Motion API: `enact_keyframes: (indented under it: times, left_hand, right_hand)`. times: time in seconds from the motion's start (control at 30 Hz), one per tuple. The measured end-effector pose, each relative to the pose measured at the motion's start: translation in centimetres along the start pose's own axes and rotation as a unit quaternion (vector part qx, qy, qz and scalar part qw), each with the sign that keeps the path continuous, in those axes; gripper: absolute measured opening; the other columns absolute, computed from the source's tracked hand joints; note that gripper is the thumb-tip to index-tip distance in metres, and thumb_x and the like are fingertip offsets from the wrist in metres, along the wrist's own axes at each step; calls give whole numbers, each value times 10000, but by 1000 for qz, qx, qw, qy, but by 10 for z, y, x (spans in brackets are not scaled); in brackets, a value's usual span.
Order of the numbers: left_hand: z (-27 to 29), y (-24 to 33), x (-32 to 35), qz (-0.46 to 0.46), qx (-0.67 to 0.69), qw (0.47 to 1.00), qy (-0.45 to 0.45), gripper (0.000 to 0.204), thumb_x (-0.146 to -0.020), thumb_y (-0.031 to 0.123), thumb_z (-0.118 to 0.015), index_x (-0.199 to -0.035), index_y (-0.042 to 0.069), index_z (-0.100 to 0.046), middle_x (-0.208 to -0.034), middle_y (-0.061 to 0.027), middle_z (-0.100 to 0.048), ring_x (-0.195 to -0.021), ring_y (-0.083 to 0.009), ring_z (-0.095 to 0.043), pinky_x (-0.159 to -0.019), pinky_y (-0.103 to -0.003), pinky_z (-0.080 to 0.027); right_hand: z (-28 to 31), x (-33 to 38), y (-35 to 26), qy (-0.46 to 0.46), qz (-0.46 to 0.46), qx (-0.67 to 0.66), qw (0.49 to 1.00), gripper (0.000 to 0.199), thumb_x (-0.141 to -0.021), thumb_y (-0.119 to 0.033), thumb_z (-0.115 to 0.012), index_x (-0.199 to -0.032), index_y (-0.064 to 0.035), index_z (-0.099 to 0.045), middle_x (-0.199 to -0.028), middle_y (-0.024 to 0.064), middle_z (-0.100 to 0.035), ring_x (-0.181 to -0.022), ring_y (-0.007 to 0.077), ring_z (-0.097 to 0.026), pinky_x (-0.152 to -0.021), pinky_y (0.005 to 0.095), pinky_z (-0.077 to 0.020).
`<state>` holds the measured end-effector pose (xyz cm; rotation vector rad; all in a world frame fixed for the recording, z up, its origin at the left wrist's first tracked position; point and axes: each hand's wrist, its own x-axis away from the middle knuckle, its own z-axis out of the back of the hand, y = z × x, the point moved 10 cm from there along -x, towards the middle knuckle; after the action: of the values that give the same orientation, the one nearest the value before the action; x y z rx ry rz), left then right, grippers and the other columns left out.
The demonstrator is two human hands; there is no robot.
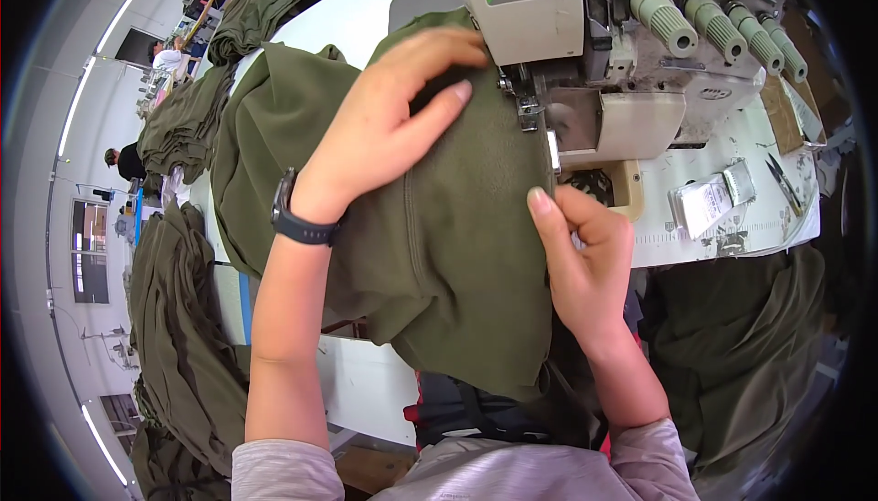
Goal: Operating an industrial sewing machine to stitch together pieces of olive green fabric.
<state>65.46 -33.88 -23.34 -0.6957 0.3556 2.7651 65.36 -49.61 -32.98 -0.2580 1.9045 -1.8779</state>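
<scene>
Head view looked down on a person sewing olive fabric [439, 254] at a grey-white sewing machine [585, 34]. The fabric lay draped over the white table [722, 226], its right edge running straight down from the presser foot [529, 109] and its lower part hanging off the near table edge toward the lap. The left hand [384, 126], a dark watch [297, 217] on its wrist, lay flat on the cloth with fingers spread, the fingertips reaching almost to the foot. The right hand [581, 258] pinched the fabric's right edge between thumb and curled fingers, just below the machine bed. Little room showed between the two hands and the machine. To the right, the tabletop held a small clear packet [709, 204] and snips [782, 181], well apart from the hands. Stacks of olive garments [183, 336] crowded the left side and the far table edge. The needle was hidden behind the foot and fingers. The machine's top was cut off by the frame. People far off at upper left were too small to make out.
</scene>
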Motion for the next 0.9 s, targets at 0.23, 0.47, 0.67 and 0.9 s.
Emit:
enact_keyframes:
  times: [0.23, 0.47, 0.67, 0.9]
  left_hand:
    - [31, -50, 6, 264, -148, 952, 35, 291, -856, 227, -675, -1079, 53, -608, -1103, -139, -605, -947, -301, -591, -733, -383, -444]
    - [3, 75, 24, -82, 8, 997, 5, 300, -801, 141, -708, -1089, 70, -668, -1138, -127, -598, -1027, -290, -592, -821, -379, -474]
    - [-16, 84, 44, -90, -51, 995, -14, 386, -756, 121, -721, -1125, 25, -660, -1144, -127, -603, -1059, -335, -586, -899, -428, -475]
    - [-84, 175, 2, -31, 159, 987, -7, 641, -762, 195, -761, -1316, 5, -503, -1200, -177, -553, -1062, -356, -563, -921, -416, -459]
  right_hand:
    - [-10, 1, 19, -18, -47, -93, 994, 337, -969, -118, -588, -680, 1, -463, -607, -69, -352, -601, 29, -285, -497, 251, -227]
    - [-4, 4, 35, -22, -81, -169, 982, 216, -922, -72, -648, -753, 18, -548, -649, -44, -461, -624, 22, -363, -523, 236, -301]
    - [49, 8, -29, 88, 194, 109, 971, 92, -829, -18, -706, -813, 3, -617, -730, 7, -593, -630, 81, -491, -603, 223, -403]
    - [230, -8, 5, 227, 25, 409, 884, 235, -795, -173, -750, -815, 16, -612, -709, 26, -556, -644, 130, -492, -607, 247, -398]
